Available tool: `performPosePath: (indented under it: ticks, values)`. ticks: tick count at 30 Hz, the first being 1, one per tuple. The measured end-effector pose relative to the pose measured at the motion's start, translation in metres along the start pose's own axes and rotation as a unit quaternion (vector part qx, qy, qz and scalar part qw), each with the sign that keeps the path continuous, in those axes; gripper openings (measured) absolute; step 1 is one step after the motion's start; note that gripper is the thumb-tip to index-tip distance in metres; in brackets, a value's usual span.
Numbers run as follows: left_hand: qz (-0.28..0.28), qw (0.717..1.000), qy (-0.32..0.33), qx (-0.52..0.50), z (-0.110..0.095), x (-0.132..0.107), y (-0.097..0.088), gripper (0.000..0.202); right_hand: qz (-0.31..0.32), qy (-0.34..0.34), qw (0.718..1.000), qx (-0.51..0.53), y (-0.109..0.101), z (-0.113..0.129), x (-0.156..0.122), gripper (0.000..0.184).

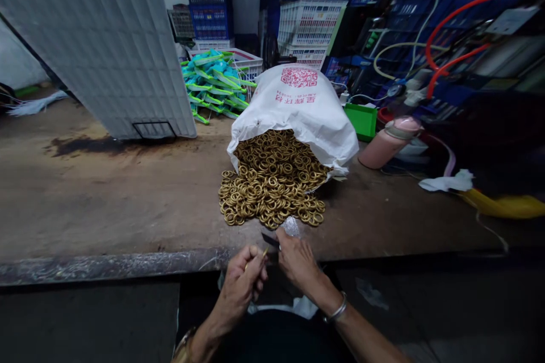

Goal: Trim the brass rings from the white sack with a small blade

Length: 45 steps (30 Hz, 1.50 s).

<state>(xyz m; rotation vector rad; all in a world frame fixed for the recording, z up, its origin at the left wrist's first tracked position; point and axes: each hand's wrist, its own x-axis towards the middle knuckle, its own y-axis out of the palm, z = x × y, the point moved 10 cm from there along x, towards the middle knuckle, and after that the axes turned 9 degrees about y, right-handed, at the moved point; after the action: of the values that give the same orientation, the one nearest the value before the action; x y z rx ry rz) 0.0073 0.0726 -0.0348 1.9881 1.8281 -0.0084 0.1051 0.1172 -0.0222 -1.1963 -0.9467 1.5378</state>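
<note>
A white sack (298, 108) lies on its side on the worn workbench (106, 198), with a heap of brass rings (272, 187) spilling out of its mouth. Near the bench's front edge, my left hand (242, 281) is closed, pinching what looks like one brass ring. My right hand (298, 261), with a metal bangle at the wrist, is closed on a small dark blade-like tool (270, 240) that points left toward the left hand. A small clear plastic bag (292, 226) lies just in front of the ring heap, beside my right hand.
A large grey panel (106, 39) leans at the back left. Teal and green packets (213, 85) are piled behind the sack. Blue and white crates (306, 5) stack up at the back. A pink bottle (387, 144), a green box (361, 120), hoses and a yellow object (506, 205) crowd the right.
</note>
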Motion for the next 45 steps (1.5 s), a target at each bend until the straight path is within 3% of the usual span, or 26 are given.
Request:
performPosePath:
  ticks: [3, 6, 10, 14, 18, 22, 25, 28, 30, 33, 36, 39, 42, 45]
  values:
    - [0.031, 0.996, -0.013, -0.079, -0.003, -0.004, 0.009, 0.029, -0.043, 0.050, 0.997, 0.031, -0.014, -0.028, 0.010, 0.029]
    - [0.026, 0.987, -0.032, -0.153, -0.002, -0.003, 0.009, 0.028, -0.124, 0.142, 0.977, 0.094, -0.037, -0.078, 0.017, 0.020]
    - [0.034, 0.985, -0.048, -0.164, 0.003, 0.000, 0.010, 0.028, -0.164, 0.214, 0.957, 0.109, -0.050, -0.129, 0.021, 0.018]
    - [0.028, 0.979, -0.063, -0.192, 0.005, -0.001, 0.011, 0.021, -0.146, 0.221, 0.961, 0.084, -0.047, -0.140, 0.026, 0.023]
    - [0.032, 0.968, -0.100, -0.228, 0.011, -0.001, 0.013, 0.031, -0.133, 0.223, 0.964, 0.059, -0.046, -0.139, 0.030, 0.021]
    - [0.025, 0.960, -0.104, -0.258, 0.017, 0.002, 0.011, 0.020, -0.142, 0.222, 0.961, 0.079, -0.048, -0.143, 0.029, 0.018]
    - [0.022, 0.960, -0.102, -0.261, 0.019, 0.003, 0.012, 0.019, -0.167, 0.185, 0.960, 0.130, -0.051, -0.134, 0.025, 0.015]
    - [0.040, 0.967, -0.082, -0.239, 0.014, 0.005, 0.017, 0.021, -0.168, 0.107, 0.955, 0.220, -0.052, -0.103, 0.019, 0.013]
    - [0.024, 0.981, -0.046, -0.186, 0.009, 0.009, 0.012, 0.023, -0.135, 0.067, 0.944, 0.292, -0.048, -0.077, 0.016, 0.015]
    - [-0.033, 0.998, 0.042, -0.021, -0.005, 0.013, -0.006, 0.024, -0.063, 0.038, 0.907, 0.415, -0.036, -0.041, 0.014, 0.012]
    - [-0.058, 0.973, 0.173, 0.138, -0.030, 0.011, -0.016, 0.023, 0.031, 0.040, 0.864, 0.500, -0.012, -0.015, 0.015, 0.011]
    - [-0.022, 0.943, 0.256, 0.211, -0.045, 0.006, -0.008, 0.017, 0.098, 0.047, 0.825, 0.554, 0.011, -0.001, 0.013, 0.014]
    - [-0.007, 0.946, 0.246, 0.211, -0.045, 0.006, -0.005, 0.015, 0.108, 0.050, 0.817, 0.564, 0.019, 0.004, 0.011, 0.020]
    - [-0.027, 0.972, 0.176, 0.153, -0.034, 0.010, -0.010, 0.015, 0.091, 0.027, 0.832, 0.546, 0.011, 0.009, 0.009, 0.023]
